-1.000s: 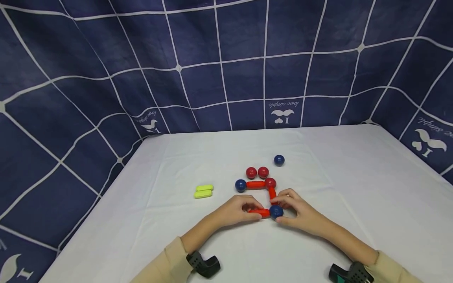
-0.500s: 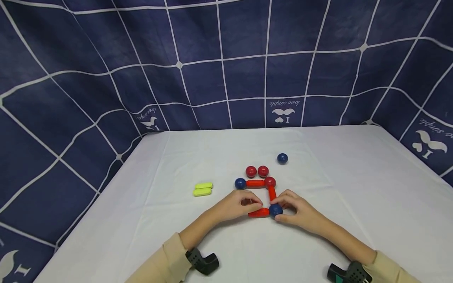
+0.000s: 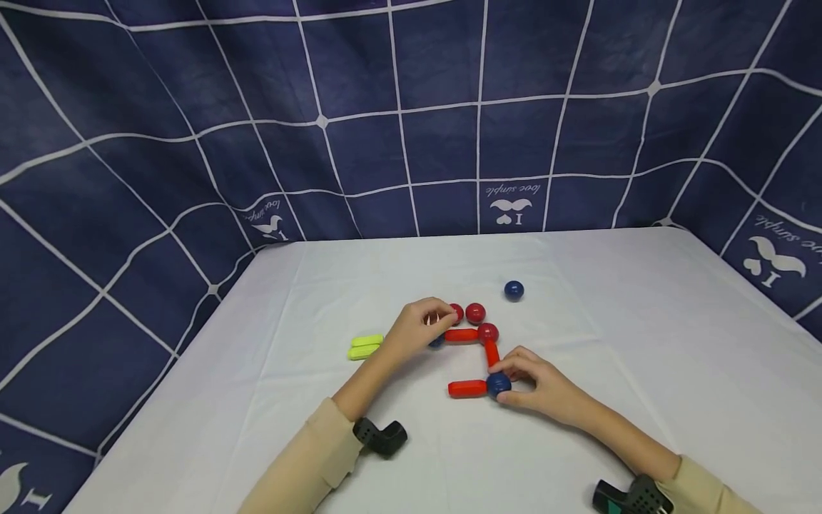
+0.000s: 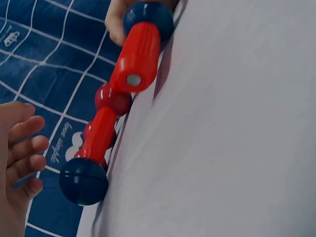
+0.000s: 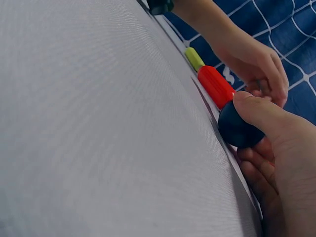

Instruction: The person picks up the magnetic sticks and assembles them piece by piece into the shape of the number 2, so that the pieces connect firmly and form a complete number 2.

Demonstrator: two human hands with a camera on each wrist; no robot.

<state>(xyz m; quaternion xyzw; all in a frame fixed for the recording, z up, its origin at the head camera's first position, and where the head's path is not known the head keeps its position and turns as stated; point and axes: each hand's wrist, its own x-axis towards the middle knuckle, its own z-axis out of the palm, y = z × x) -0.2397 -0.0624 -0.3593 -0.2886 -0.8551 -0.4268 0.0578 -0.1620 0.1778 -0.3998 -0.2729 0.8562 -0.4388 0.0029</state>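
My right hand (image 3: 539,385) grips a blue ball (image 3: 498,385) between thumb and fingers at the near corner of a U-shaped build. A red rod (image 3: 467,388) sticks out leftward from that ball; its bare end shows a silver disc in the left wrist view. Another red rod (image 3: 491,352) runs back to a red ball (image 3: 488,333), where a third red rod (image 3: 461,335) leads left to a second blue ball (image 4: 84,181). Over that ball, my left hand (image 3: 420,328) reaches with loosely bent fingers and nothing in them, partly covering the ball in the head view.
Two loose red balls, the right one (image 3: 475,313) in full view, lie just behind the build. A loose blue ball (image 3: 514,290) sits farther back. Two yellow-green rods (image 3: 364,347) lie beside the left forearm. A dark blue checked cloth (image 3: 359,157) hangs behind the white table (image 3: 578,300).
My left hand has left the near red rod and moved back toward the far blue ball and the loose red balls. My right hand stays on the near blue ball.
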